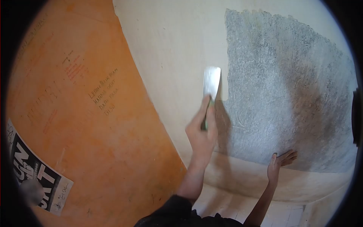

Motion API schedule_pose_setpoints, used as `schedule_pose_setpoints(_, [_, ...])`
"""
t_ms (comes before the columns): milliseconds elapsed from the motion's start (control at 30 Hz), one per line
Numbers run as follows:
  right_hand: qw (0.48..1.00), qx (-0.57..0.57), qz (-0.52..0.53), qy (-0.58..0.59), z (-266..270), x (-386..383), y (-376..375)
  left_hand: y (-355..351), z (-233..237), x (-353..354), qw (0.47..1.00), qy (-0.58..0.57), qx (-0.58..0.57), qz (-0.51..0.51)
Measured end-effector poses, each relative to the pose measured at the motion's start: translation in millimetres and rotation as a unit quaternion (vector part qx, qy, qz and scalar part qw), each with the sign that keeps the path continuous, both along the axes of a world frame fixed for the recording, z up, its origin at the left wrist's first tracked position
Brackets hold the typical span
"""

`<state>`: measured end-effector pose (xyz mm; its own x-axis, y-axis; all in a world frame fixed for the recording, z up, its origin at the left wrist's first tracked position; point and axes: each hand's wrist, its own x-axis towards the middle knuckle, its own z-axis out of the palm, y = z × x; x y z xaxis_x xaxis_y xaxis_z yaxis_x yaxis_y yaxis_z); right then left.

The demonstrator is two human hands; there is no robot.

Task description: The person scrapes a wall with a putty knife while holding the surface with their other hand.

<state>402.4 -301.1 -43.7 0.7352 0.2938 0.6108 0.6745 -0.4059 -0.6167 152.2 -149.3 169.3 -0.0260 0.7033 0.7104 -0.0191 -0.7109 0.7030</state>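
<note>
In the head view, could nick the white wall (pixel 174 56) near the middle of the frame by tipping the scraper (pixel 212 79) onto one corner, or chip the left border of the grey patch (pixel 261 75), spread over the right side of the frame, by swinging the blade too far across. Might misjudge that border, too, because of the dark shadow (pixel 224 138) just right of the scraper's handle (hard to read any texture there). Could also smear the patch's lower edge by leaning on it, if damp; cannot tell from here. Holds the scraper at the centre of the frame, with the left hand (pixel 202 132) closed around its green handle and the blade pointing up; cannot tell whether touching the wall. Reaches in from the bottom edge, with the left forearm slanting up and rightward. Holds the right hand (pixel 280 160) open and without any tool, low right of centre, with fingers stretched rightward over the patch's lower edge, apparently resting there.
</note>
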Motion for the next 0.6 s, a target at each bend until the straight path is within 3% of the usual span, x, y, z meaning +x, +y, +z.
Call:
schedule_pose_setpoints(100, [1.0, 0.01, 0.02, 0.001, 0.5, 1.3, -3.3, -0.8, 25.7, -6.2, 0.998, -0.042, 0.022, -0.045])
schedule_pose_setpoints(167, [1.0, 0.004, 0.011, 0.002, 2.1, -2.4, -1.6, -8.6, 0.1, -17.7, 0.999, 0.018, -0.038, -0.026])
schedule_pose_setpoints(200, [1.0, -0.002, 0.004, -0.001, 2.5, -2.7, -1.1, -6.9, -28.0, -19.3, 0.999, 0.036, -0.017, -0.009])
schedule_pose_setpoints(300, [1.0, 0.0, 0.003, 0.0, -1.0, 1.9, -1.8, -23.2, -77.4, -21.7, 0.996, 0.046, -0.061, -0.041])
schedule_pose_setpoints(433, [1.0, -0.005, -0.007, -0.007, 0.3, -3.9, 1.6, -13.0, -6.4, -3.5, 0.999, 0.018, -0.032, -0.002])
schedule_pose_setpoints(533, [1.0, -0.006, -0.004, -0.016, 2.1, 1.7, -0.8, -6.3, 8.1, -5.6, 1.0, -0.018, 0.004, -0.024])
schedule_pose_setpoints(600, [1.0, 0.001, 0.004, 0.006, 1.9, -1.1, -1.0, -7.3, -18.6, -12.7, 1.0, -0.007, -0.014, -0.019])
